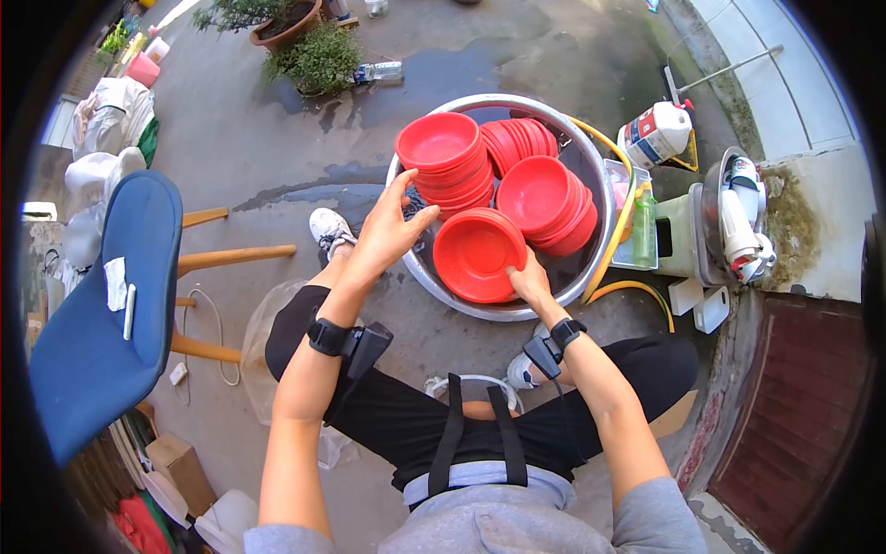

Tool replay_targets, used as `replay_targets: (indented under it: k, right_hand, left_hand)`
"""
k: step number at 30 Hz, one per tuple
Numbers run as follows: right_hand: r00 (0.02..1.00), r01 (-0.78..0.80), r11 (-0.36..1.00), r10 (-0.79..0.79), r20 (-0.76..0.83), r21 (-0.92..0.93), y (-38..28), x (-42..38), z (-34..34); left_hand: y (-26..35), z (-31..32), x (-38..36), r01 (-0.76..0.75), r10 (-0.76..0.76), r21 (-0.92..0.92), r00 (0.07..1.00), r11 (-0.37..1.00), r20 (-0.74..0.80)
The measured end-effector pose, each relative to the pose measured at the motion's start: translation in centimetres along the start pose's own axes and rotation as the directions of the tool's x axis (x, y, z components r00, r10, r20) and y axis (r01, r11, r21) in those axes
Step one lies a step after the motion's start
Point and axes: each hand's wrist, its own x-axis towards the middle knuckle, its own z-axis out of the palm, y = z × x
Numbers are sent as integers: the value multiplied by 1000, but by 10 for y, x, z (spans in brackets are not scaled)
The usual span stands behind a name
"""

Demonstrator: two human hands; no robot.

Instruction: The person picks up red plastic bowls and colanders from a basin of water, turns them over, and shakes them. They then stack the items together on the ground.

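Note:
A wide metal basin [420, 268] stands on the ground in front of me, with several stacks of red bowls inside. My right hand [532, 281] grips the rim of the nearest red bowl [475, 254], thumb on its inner side and fingers hidden beneath. This bowl faces up toward me, with further red rims showing behind it. My left hand [392, 224] is at the basin's left side, thumb and fingers spread, close beside the tall left bowl stack [441, 143]. Other bowls form a right stack [535, 196] and a tilted row [521, 141] at the back.
A yellow hose [613, 249] curves around the basin's right side. Past it are a tray with a green bottle [643, 226], a white jug [655, 134] and a stool [681, 235] carrying a metal bowl. At left is a blue chair [111, 305]; potted plants [314, 57] stand ahead.

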Motion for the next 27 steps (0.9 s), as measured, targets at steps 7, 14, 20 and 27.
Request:
replay_targets:
  k: [7,14,20,27]
  right_hand:
    - [945,-327,867,303,122,376,14,34,42]
    - [943,-333,943,332,-34,-22,21,44,53]
    - [936,-351,935,350,-39,-50,18,48,45]
    - [923,-382,924,382,-48,-4,51,75,52]
  left_hand:
    - [20,-9,-5,66,-57,-158,996,985,62]
    - [43,-16,-8,40,-36,-115,999,993,40]
    - [34,-8,-5,-25,23,-71,999,997,-27]
    - [26,4,-1,-6,5,-43,1000,999,-10]
